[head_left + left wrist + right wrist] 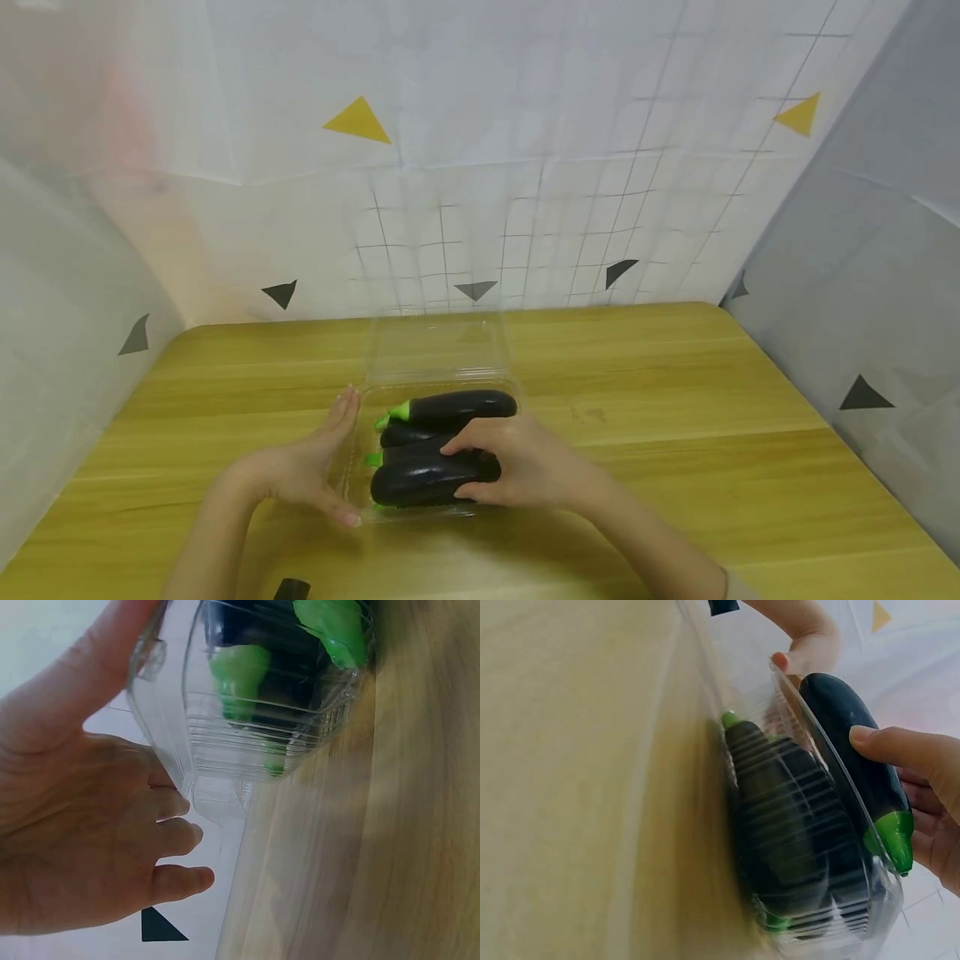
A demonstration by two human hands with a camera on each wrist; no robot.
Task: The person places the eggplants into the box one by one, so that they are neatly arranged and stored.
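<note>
A clear plastic clamshell box (397, 514) holds several dark eggplants with green caps, and its lid (438, 346) is folded back. My right hand (517, 462) grips the front eggplant (420, 483), thumb on one side and fingers on the other. In the right wrist view, this eggplant (847, 742) lies at the box's rim, its green cap near the palm. A back eggplant (465, 406) lies along the far side. My left hand (307, 467) spans the box's left end with thumb and fingers spread. Its fingertips (176, 802) rest near the rim in the left wrist view.
The box stands on a wooden table (675, 467). White sheeting (480, 200) with grid lines and dark and yellow triangles rises behind and at both sides. A small black object (292, 589) shows at the bottom edge, left of the middle.
</note>
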